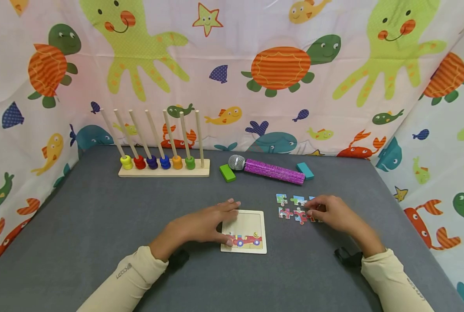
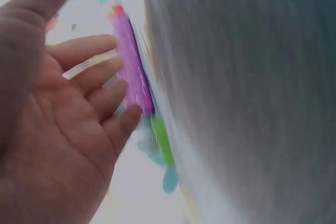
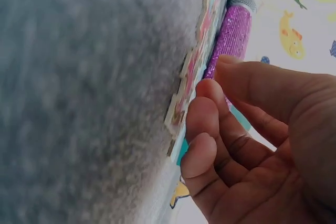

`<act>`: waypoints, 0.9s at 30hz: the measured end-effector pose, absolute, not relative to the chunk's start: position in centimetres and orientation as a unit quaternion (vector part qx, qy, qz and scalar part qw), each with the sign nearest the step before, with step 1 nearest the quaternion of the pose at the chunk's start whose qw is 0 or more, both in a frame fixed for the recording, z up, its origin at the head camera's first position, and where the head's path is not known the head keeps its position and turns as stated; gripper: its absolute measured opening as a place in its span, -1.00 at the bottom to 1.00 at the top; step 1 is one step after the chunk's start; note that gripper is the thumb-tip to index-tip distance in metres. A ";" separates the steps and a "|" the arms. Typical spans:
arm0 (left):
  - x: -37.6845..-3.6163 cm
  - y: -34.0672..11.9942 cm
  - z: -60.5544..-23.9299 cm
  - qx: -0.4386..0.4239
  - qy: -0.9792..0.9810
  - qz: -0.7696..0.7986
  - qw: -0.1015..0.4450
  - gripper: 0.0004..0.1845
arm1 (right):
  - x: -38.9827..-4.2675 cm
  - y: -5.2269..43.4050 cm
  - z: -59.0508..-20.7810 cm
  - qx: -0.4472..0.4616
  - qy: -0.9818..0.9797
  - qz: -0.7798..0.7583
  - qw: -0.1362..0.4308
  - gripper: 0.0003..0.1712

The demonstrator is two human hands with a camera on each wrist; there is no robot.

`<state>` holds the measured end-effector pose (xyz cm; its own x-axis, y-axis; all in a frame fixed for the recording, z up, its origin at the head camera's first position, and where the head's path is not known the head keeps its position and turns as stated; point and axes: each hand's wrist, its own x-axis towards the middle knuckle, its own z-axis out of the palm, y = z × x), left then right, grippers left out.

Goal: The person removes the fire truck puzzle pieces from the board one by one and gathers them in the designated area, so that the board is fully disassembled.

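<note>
My left hand (image 1: 200, 223) rests at the left edge of a small square wooden puzzle tray (image 1: 249, 220), thumb and fingers spread. Along the bottom of that tray lie fitted puzzle pieces (image 1: 251, 241) with a red vehicle picture; its upper part is bare wood. To the right, my right hand (image 1: 335, 212) hovers over or touches the right end of two rows of loose jigsaw pieces (image 1: 300, 215), hiding some. In the right wrist view its fingers are loosely bent, thumb near the index, and no piece shows between them. The left wrist view shows the left palm (image 2: 58, 145) with slightly bent fingers.
Behind the pieces lies a purple glittery microphone (image 1: 275, 171), between a green block (image 1: 227, 173) and a teal block (image 1: 305, 170). A wooden peg stand (image 1: 163, 172) with coloured rings stands at the back left. A sea-animal curtain (image 1: 232, 91) borders the grey table (image 1: 99, 225).
</note>
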<state>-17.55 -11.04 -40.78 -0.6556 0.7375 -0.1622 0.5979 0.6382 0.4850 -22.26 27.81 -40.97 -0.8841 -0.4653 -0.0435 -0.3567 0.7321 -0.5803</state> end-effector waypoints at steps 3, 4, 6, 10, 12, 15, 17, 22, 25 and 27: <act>-17.6 -11.6 -40.4 0.355 0.899 0.194 0.168 -0.14 | -22.0 27.4 -41.1 -0.222 0.924 -0.297 0.093 -0.77; -17.6 -11.7 -40.2 0.351 0.901 0.191 0.172 -0.13 | -21.9 27.3 -41.0 -0.223 0.924 -0.296 0.090 -0.77; -17.6 -11.8 -40.1 0.343 0.902 0.182 0.187 -0.10 | -21.7 26.8 -40.8 -0.230 0.923 -0.296 0.084 -0.78; -17.4 -11.7 -40.1 0.328 0.904 0.171 0.215 -0.01 | -21.3 25.2 -40.5 -0.260 0.912 -0.308 0.081 -0.80; -17.4 -11.7 -40.1 0.324 0.904 0.168 0.223 0.03 | -20.9 24.2 -40.5 -0.276 0.904 -0.316 0.083 -0.81; -17.4 -11.5 -40.3 0.325 0.903 0.164 0.230 0.04 | -20.5 23.0 -40.8 -0.298 0.894 -0.324 0.083 -0.81; -17.3 -11.3 -40.4 0.330 0.901 0.160 0.231 0.03 | -20.2 22.3 -40.8 -0.315 0.889 -0.323 0.078 -0.81; -17.4 -11.1 -40.7 0.332 0.902 0.155 0.229 0.03 | -19.3 20.6 -40.4 -0.343 0.865 -0.354 0.092 -0.80; -17.5 -11.2 -40.8 0.328 0.902 0.158 0.234 0.04 | -18.7 19.8 -40.2 -0.350 0.852 -0.377 0.099 -0.80; -17.6 -11.3 -40.8 0.327 0.900 0.163 0.239 0.05 | -18.5 19.3 -40.2 -0.355 0.848 -0.378 0.106 -0.80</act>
